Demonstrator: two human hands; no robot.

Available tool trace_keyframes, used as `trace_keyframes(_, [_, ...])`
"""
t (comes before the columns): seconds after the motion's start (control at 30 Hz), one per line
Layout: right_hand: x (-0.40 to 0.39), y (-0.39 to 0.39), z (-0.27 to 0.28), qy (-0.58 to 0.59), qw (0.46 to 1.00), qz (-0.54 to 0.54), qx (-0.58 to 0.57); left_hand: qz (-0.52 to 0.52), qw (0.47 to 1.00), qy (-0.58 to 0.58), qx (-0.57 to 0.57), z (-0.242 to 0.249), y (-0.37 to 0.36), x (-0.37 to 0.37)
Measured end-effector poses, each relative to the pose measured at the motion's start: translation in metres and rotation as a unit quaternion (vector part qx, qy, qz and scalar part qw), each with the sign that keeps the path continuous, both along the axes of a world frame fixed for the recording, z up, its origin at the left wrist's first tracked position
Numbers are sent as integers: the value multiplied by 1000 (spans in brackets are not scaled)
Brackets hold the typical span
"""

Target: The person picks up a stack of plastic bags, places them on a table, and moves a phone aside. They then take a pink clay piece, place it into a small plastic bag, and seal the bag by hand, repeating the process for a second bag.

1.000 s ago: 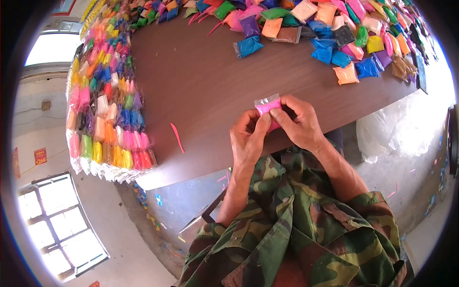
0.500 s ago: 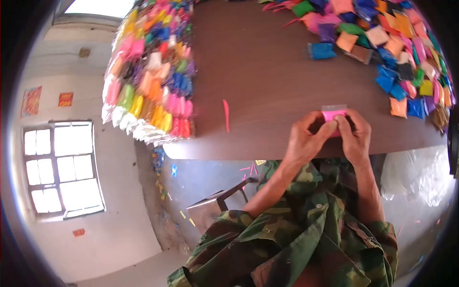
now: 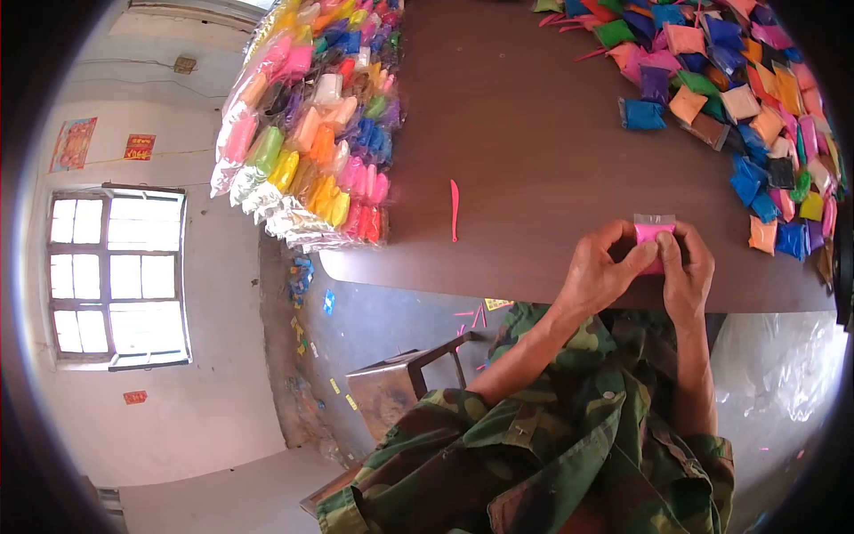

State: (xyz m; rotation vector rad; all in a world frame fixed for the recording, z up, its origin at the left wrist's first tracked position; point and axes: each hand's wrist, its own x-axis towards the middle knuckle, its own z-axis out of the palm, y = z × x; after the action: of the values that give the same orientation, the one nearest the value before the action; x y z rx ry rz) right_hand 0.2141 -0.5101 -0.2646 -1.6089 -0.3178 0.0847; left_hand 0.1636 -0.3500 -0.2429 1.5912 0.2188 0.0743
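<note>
A small pink packet (image 3: 655, 233) with a clear top strip is held between both hands over the near edge of the brown table (image 3: 534, 178). My left hand (image 3: 598, 271) pinches its left side, thumb on the front. On the right side, my right hand (image 3: 687, 271) grips it with thumb and fingers. The thumbs nearly meet and hide the packet's lower part. A thin pink plastic tool (image 3: 455, 211) lies on the table to the left of the hands.
Stacked bags of colourful packets (image 3: 311, 133) stand along the table's left side. A loose pile of coloured packets (image 3: 738, 102) covers the back right. A stool (image 3: 387, 392) is below the table's front edge, with scraps on the floor.
The whole view has shifted, so table, packets and hands appear farther right. Both hands still hold the pink packet in much the same grip.
</note>
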Motion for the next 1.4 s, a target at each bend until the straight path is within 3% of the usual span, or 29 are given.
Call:
trace_keyframes(0.17, [-2, -3, -6, -10, 998, -40, -44, -12, 996, 22, -90, -4, -5, -3])
trace_keyframes(0.47, [2, -1, -5, 13, 999, 28, 34, 11, 997, 21, 71, -2, 1, 5])
trace_keyframes(0.6, [2, -1, -3, 11, 1000, 16, 19, 9, 997, 7, 70, -1, 2, 6])
trace_keyframes(0.7, [3, -9, -6, -34, 998, 4, -44, 5, 1000, 7, -5, 0, -3, 2])
trace_keyframes(0.8, [3, -7, -17, -13, 1000, -20, 4, -6, 999, 29, -19, 0, -4, -3])
trace_keyframes(1.1, [2, -3, -3, 44, 998, 1, 34, 17, 998, 14, 51, -17, -4, 5])
trace_keyframes(1.17, [2, -5, -8, 36, 999, -4, 38, 28, 993, 2, 118, -7, -5, 2])
trace_keyframes(1.23, [1, -7, -2, 22, 1000, -18, 7, 11, 997, 52, 49, -4, -4, 0])
trace_keyframes(1.3, [0, -4, -3, 47, 998, -19, 42, 16, 997, 28, -64, -2, -8, -1])
trace_keyframes(1.4, [-1, 1, 2, 67, 994, -5, 81, 25, 996, 36, -78, 6, -7, -1])
